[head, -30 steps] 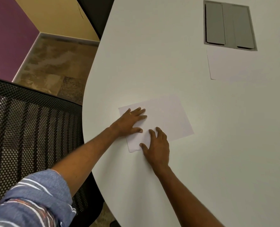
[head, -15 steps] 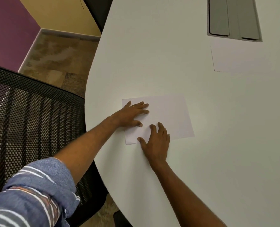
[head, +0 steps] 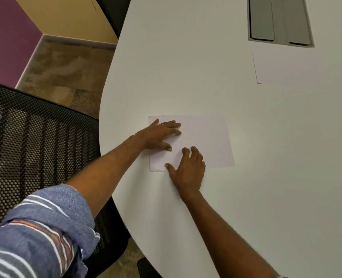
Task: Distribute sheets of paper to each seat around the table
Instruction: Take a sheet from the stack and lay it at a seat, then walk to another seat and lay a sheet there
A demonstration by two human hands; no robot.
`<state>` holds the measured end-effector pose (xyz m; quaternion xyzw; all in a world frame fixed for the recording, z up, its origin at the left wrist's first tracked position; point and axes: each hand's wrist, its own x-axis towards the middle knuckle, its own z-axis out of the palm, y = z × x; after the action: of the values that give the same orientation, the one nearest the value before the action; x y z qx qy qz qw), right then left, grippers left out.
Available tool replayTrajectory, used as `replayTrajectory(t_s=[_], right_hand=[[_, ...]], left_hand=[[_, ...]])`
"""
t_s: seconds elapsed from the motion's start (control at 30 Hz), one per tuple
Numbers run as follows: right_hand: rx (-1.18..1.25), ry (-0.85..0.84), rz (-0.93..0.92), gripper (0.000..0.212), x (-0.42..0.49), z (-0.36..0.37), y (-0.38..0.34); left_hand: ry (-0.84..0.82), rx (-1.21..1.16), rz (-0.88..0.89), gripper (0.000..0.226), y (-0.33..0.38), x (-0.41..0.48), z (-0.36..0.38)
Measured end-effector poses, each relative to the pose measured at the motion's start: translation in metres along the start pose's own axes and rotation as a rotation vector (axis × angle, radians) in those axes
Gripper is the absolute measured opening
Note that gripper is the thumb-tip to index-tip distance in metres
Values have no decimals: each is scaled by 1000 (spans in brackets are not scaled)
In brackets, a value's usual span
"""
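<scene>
The big white surface (head: 186,67) fills most of the view, w/ a black mesh chair (head: 36,137) pulled up at its left edge. A grey hatch (head: 280,21) sits in the middle, far side, and a 2nd sheet (head: 286,65) lies just below it.

The sheet (head: 206,137) for this seat lies flat near the edge, right by the chair. Step in hand looks like squaring it up. To do it well: press light w/ flat palms, slide both hands together so it doesn't wrinkle, line its long side up w/ the seat, then lift straight off.

Left hand (head: 160,135) rests spread flat on the sheet's left part. Right hand (head: 188,169) lies flat too, fingertips (head: 188,151) on the near edge. Neither grip pinches anything; both are wide, just pushing down. 1 near corner curls up a bit.
</scene>
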<state>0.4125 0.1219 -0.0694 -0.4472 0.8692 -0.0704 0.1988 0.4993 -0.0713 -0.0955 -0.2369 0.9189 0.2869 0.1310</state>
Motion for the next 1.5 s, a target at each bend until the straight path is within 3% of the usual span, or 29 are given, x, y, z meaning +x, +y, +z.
replayTrajectory(t_s=[0.8, 1.03, 1.2, 1.5], right_hand=[[-81, -46, -27, 74, 3, -6, 0], [-138, 7, -68, 67, 5, -14, 3], [-113, 6, -56, 69, 5, -18, 9], [-88, -39, -62, 68, 4, -17, 19]], left_hand=[[-6, 24, -39, 67, 9, -2, -2], [87, -22, -24, 56, 17, -5, -7], [80, -7, -32, 67, 16, -12, -2], [-131, 70, -49, 106, 13, -21, 7]])
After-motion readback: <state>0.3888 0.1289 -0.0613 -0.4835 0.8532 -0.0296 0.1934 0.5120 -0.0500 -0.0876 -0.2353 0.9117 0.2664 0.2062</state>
